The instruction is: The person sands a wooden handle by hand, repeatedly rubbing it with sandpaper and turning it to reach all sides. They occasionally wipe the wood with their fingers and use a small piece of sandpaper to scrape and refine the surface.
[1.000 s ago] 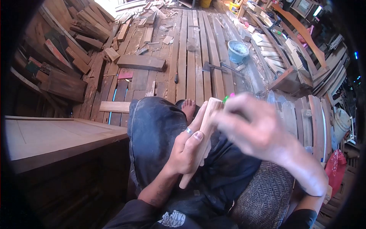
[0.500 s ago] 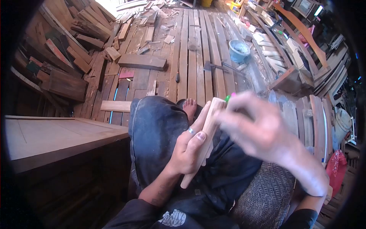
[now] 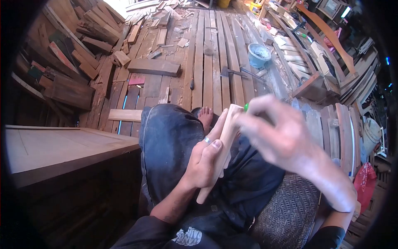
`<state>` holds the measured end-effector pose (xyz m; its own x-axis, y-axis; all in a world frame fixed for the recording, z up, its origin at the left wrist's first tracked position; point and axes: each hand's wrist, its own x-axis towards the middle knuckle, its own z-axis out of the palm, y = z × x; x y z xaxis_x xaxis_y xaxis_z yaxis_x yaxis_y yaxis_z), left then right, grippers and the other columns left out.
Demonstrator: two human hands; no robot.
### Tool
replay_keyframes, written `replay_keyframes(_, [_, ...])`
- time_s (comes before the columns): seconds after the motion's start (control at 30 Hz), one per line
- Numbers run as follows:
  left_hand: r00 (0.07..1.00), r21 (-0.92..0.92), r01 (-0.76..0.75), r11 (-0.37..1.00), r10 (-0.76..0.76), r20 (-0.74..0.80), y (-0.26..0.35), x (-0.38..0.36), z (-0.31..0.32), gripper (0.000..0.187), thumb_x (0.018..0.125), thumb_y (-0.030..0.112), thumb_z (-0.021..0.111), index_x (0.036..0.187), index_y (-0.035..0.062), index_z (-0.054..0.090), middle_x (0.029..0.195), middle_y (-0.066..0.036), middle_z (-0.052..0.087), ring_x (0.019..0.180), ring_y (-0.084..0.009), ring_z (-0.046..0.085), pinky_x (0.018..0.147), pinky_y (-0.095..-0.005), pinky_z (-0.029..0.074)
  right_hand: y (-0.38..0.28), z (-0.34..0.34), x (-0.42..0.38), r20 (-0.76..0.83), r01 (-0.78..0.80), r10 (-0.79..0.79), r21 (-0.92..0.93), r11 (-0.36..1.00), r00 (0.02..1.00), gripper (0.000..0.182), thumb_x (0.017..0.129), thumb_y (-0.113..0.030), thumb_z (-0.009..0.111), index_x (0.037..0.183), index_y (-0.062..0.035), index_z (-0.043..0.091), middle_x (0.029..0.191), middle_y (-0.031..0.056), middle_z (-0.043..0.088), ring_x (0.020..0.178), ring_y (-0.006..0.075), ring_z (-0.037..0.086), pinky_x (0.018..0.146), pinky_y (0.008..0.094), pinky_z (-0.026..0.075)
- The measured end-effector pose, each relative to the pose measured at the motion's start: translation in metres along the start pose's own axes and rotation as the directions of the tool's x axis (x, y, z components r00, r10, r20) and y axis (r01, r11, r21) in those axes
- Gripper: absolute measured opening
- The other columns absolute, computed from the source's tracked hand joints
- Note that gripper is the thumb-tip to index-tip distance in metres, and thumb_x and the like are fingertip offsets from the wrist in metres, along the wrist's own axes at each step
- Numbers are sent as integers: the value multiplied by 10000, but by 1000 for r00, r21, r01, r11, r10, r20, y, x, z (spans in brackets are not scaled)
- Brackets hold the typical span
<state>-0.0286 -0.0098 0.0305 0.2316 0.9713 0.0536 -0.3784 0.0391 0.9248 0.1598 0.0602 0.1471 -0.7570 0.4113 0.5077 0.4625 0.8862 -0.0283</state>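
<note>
A pale, long wooden piece (image 3: 224, 143) lies slanted over my lap, its upper end near my knees. My left hand (image 3: 204, 162), with a ring on one finger, is wrapped round its middle. Blurred by motion, my right hand (image 3: 282, 135) is closed at the upper end of the piece, fingers bent. Whatever it holds is mostly hidden; a small green bit (image 3: 246, 107) shows beside its fingertips.
A light wooden panel (image 3: 62, 145) is at the left. On the slatted floor lie a thick block (image 3: 153, 67), a hammer-like tool (image 3: 233, 72) and a blue bucket (image 3: 259, 56). Planks (image 3: 85, 37) lean at the upper left. A woven seat (image 3: 286, 207) is at my right.
My right hand has shifted very slightly at the upper end of the wooden piece, and the pink bit beside the green one is out of sight. My left hand keeps its hold.
</note>
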Motion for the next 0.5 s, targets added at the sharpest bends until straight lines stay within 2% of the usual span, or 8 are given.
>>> replay_keyframes(0.07, [1000,59,-30,998,30,3,-3,1,-3,720,1123,386,322,1698,-39,241,1569,-177,551,1251,-221,595,1048,-318,484,-2,-3,-1,28,10,-11,42,999,1000,261,837,-33,772,1089,-31,703,925,67,596,786,206,692,629,346,615])
replay_keyframes(0.1, [994,132,-108,985,111,-18,-8,5,-3,727,1132,418,301,1698,-34,246,1550,-173,570,1210,-218,610,1021,-320,499,-8,6,-7,51,26,-30,85,996,998,291,818,-25,777,1099,-31,704,930,70,595,789,213,693,631,358,611])
replay_keyframes(0.17, [993,138,-116,984,119,-12,-12,4,-3,796,1137,538,230,1693,-31,264,1496,-170,613,1160,-218,627,1002,-323,508,-13,8,-13,98,30,-43,127,991,994,359,774,-9,790,1122,-31,704,942,82,591,792,242,697,630,388,599])
replay_keyframes(0.27, [997,121,-75,990,76,-6,-8,2,-2,918,1109,676,177,1691,-29,265,1448,-170,646,1066,-189,645,925,-307,523,1,-2,-1,14,-18,18,28,999,1000,328,797,-25,788,1113,-32,701,939,79,584,780,237,694,625,387,598])
replay_keyframes(0.3, [997,135,-75,988,78,-10,-9,2,-3,969,1087,724,170,1693,-27,255,1438,-172,651,1031,-172,650,883,-294,527,-2,0,-4,9,-62,61,43,997,998,292,823,-42,784,1101,-31,697,939,85,590,766,232,691,617,381,593])
replay_keyframes(0.4, [987,239,-140,961,154,-43,-17,10,-4,1123,1006,862,172,1703,-17,209,1384,-168,669,919,-116,646,735,-251,521,-18,7,-12,99,-20,0,195,981,995,269,834,-50,785,1086,-39,692,945,82,597,756,228,689,626,382,595])
replay_keyframes(0.47, [994,209,-69,975,87,-74,-12,5,-3,1138,992,878,179,1706,-8,205,1320,-145,698,832,-90,618,680,-244,504,-4,5,-8,109,-10,-5,135,991,994,241,861,-52,778,1091,-50,705,949,72,616,759,217,690,648,366,603])
replay_keyframes(0.5, [994,202,-70,977,84,-64,-12,0,-3,1097,1013,850,178,1706,1,221,1235,-126,703,797,-95,610,668,-253,502,-2,-1,-5,76,-43,35,104,994,996,246,863,-47,778,1099,-51,711,947,73,620,768,217,693,653,359,609])
